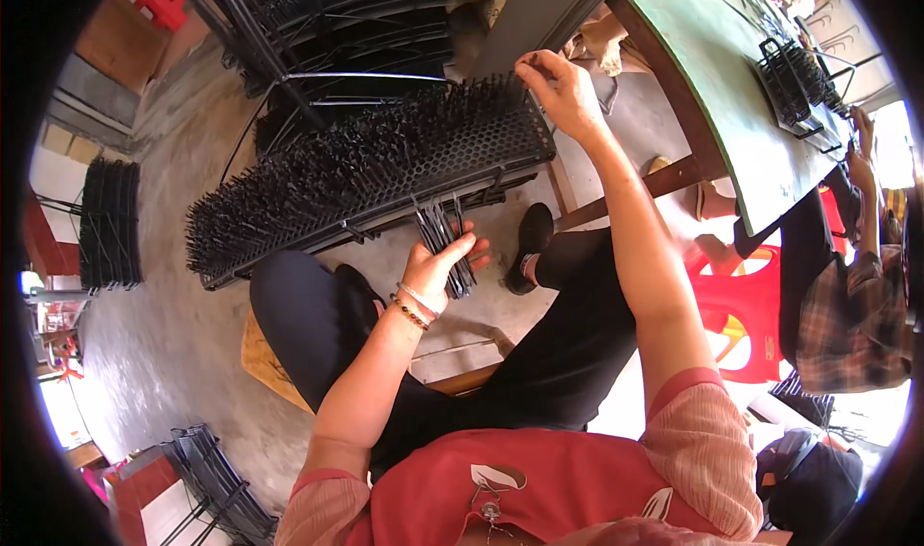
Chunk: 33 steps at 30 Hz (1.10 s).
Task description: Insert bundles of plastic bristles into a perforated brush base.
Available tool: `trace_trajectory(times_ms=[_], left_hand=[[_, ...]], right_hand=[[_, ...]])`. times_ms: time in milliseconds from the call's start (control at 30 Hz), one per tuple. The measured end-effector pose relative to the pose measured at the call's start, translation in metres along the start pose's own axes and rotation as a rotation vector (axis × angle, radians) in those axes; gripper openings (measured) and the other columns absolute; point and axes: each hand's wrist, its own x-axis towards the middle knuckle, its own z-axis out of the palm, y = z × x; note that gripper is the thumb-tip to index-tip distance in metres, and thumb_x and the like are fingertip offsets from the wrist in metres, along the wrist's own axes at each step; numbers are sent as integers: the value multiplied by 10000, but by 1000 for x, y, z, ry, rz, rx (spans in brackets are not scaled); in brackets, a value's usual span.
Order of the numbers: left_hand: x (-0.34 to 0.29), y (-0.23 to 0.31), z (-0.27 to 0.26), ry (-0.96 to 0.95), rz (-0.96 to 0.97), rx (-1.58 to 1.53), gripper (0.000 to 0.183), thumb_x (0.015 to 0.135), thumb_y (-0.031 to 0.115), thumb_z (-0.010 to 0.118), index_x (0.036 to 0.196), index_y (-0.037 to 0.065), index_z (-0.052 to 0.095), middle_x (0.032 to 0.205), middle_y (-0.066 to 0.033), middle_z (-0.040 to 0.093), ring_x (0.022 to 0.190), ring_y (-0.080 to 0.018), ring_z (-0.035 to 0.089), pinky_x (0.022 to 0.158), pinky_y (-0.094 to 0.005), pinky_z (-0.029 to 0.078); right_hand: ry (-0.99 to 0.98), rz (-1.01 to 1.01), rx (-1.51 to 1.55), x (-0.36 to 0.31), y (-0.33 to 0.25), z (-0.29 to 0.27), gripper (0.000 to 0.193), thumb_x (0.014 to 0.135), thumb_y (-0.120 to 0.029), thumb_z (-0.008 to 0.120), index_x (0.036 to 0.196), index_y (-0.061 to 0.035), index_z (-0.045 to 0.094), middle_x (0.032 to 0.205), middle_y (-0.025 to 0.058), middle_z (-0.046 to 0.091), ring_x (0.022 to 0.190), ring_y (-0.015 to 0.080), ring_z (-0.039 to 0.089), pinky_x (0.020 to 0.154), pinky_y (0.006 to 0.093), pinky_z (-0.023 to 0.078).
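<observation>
The person's left hand has its grip closed around a bundle of thin dark strips, thumb laid across them, the other fingers curled round from the far side. The strips are slim, straight and stiff-looking, a few with a pale shine, and they fan slightly at both ends. They stand just in front of the long black rack, near its lower edge.

The right hand is up at the rack's far right corner, thumb and forefinger brought nearly together beside the outermost pieces. I can't tell from here whether that grip has hold of one or only touches there.

The rack's tray is perforated like a honeycomb, with round holes in dark metal, and most of it bristles with short upright black pieces, packed as thick as a coarse brush. Bare mesh shows along the front on the right.

A beaded bracelet circles the left wrist. To the right is a smooth pale-green surface with a wooden edge, carrying a black wire basket; a co-worker in a plaid shirt reaches toward it. Below sits a glossy red plastic stool, and the floor is worn grey concrete.
</observation>
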Motion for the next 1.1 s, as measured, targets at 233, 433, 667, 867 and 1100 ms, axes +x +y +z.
trace_trajectory(times_ms=[233,433,667,867,1100], left_hand=[[1,-2,-1,0,-5,26,226,837,35,616,1049,-3,549,942,-103,601,891,-236,630,757,-368,562],[3,-4,-4,-6,-15,29,220,836,38,619,1042,6,552,938,-95,600,886,-228,628,756,-369,562],[2,-4,-4,-4,-5,45,222,835,39,620,1044,7,553,931,-91,602,881,-224,628,754,-366,562],[1,-2,-4,-9,-10,32,234,833,36,623,1053,1,552,945,-93,597,886,-224,624,752,-358,560],[0,0,-4,14,-12,32,243,834,32,619,1065,-3,550,947,-92,597,884,-222,625,747,-350,560]], right_hand=[[32,-9,-32,-2,-1,5,178,844,-151,615,929,5,617,824,116,655,764,185,634,700,289,484],[-50,-110,-78,-3,3,9,182,834,-153,613,922,7,615,840,138,642,765,244,625,687,314,481],[-104,-94,-46,-4,0,9,179,828,-150,617,922,2,621,840,137,641,754,245,619,687,315,481],[-70,-134,-68,-4,6,13,172,807,-146,634,899,-1,632,821,150,636,713,272,626,656,330,494],[-58,-66,-57,-4,1,14,166,791,-126,656,904,-6,638,844,121,646,740,227,631,669,313,494]])
